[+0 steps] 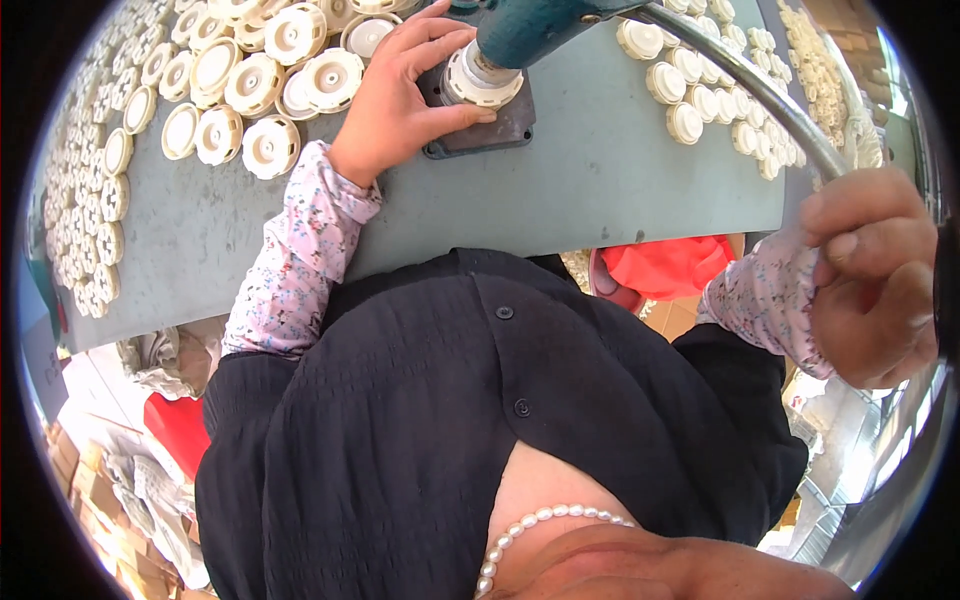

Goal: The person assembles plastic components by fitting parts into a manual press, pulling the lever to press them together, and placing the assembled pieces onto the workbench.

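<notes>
A dark green hand press (545, 32) stands at the far edge of the view, its ram down on a round cream plastic part (482, 92). That part sits on the press's dark square base (480, 138). My left hand (405, 95) curves round its left side, thumb along the near rim and fingers behind. From the press a metal lever (745, 82) slopes down to the right. My right hand (870, 280) is closed about the lever's end, which the fingers hide.
Larger cream discs (270, 147) lie piled left of the press on the grey table (600, 185), with smaller notched ones (108, 240) along the left edge. Small round caps (684, 122) lie to the right. Red cloth (668, 268) shows below the table's near edge.
</notes>
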### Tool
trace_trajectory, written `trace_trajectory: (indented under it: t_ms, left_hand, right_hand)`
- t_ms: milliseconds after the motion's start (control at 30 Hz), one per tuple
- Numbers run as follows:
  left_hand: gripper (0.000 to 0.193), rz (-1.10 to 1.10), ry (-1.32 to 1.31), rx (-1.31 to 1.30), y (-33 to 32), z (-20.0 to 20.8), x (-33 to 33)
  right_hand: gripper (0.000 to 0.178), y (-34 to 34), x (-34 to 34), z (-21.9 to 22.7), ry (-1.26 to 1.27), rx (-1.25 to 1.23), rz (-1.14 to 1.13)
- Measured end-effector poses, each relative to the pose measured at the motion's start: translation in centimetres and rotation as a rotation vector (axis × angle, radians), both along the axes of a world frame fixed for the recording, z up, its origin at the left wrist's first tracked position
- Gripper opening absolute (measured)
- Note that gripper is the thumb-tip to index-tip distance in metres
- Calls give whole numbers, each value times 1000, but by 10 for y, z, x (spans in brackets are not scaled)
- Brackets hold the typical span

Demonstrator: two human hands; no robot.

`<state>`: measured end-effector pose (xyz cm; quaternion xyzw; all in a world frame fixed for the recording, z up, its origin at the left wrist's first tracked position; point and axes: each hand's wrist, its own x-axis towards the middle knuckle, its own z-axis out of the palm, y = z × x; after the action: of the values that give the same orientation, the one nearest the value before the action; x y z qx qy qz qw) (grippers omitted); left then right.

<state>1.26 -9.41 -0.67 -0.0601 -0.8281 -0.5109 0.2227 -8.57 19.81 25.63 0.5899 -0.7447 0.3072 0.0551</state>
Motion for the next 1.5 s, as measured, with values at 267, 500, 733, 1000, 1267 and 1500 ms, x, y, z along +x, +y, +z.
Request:
trace_trajectory:
  t_ms: [267,500,733,1000,1267,1500]
  left_hand:
    - [61,-273,13,-223,-33,11,-19]
    - [63,-227,-63,-217,-33,11,-14]
    - [92,51,-48,-246,-18,-4,-5]
    - [72,94,98,-168,-8,0,-5]
    - [71,564,41,-569,-64,30,13]
    - [98,372,48,-63,21,18,24]
  right_hand:
    - [48,-9,11,6,14,83,111]
    - [38,-10,42,-20,-94,105,122]
    - [34,-28,61,-215,111,282,-95]
    - [30,-7,42,-127,-606,79,397]
    - [38,15,-49,-114,-444,-231,-577]
    - [68,123,-98,-305,43,213,-1269]
